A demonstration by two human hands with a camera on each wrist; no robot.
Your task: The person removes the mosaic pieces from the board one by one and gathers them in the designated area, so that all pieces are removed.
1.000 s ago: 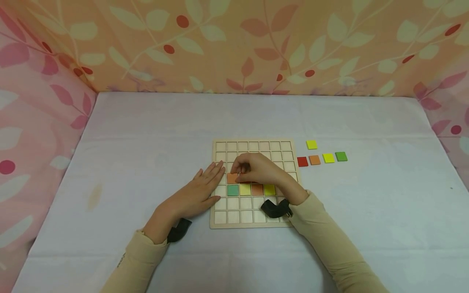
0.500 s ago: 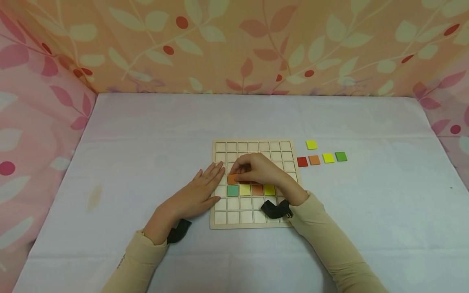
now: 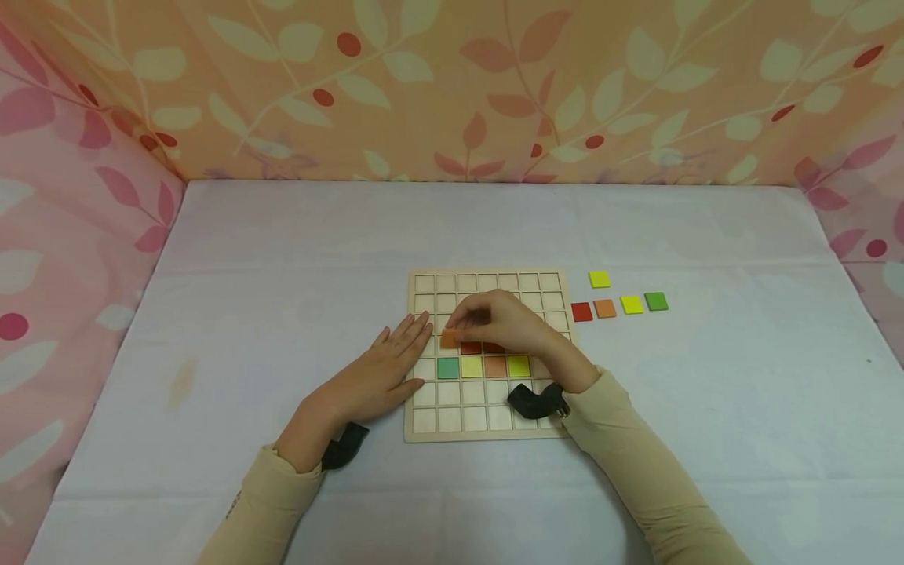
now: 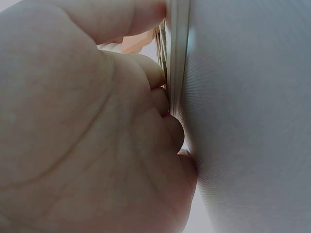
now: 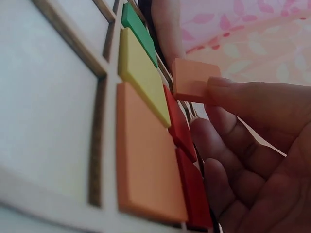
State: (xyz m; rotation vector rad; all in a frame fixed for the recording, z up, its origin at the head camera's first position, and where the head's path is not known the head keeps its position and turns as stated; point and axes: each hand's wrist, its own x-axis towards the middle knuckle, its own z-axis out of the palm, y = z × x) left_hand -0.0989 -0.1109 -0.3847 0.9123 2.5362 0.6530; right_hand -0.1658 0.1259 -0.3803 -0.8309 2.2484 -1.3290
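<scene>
My right hand [image 3: 504, 320] pinches an orange square tile [image 5: 194, 80] between thumb and fingers, raised off the wooden grid board [image 3: 459, 420]. Below it, a row of the board holds a green tile [image 3: 448, 368], a yellow tile [image 3: 471, 366], another orange tile [image 3: 495, 366] and a second yellow tile [image 3: 519, 366]. Red tiles [image 5: 181, 124] fill cells in the row above, partly hidden under the right hand in the head view. My left hand [image 3: 370, 378] lies flat with straight fingers, its fingertips on the board's left edge.
Right of the board lie several loose tiles: a red tile [image 3: 582, 312], an orange tile [image 3: 604, 308], two yellow ones and a green tile [image 3: 656, 301]. A white cloth [image 3: 282, 235] covers the table, with patterned fabric [image 3: 452, 86] standing behind it and at both sides.
The orange tile that lay in the board's cell is now lifted and tilted in my right hand, which has risen slightly. A red tile beside it shows more. The left hand stays put.
</scene>
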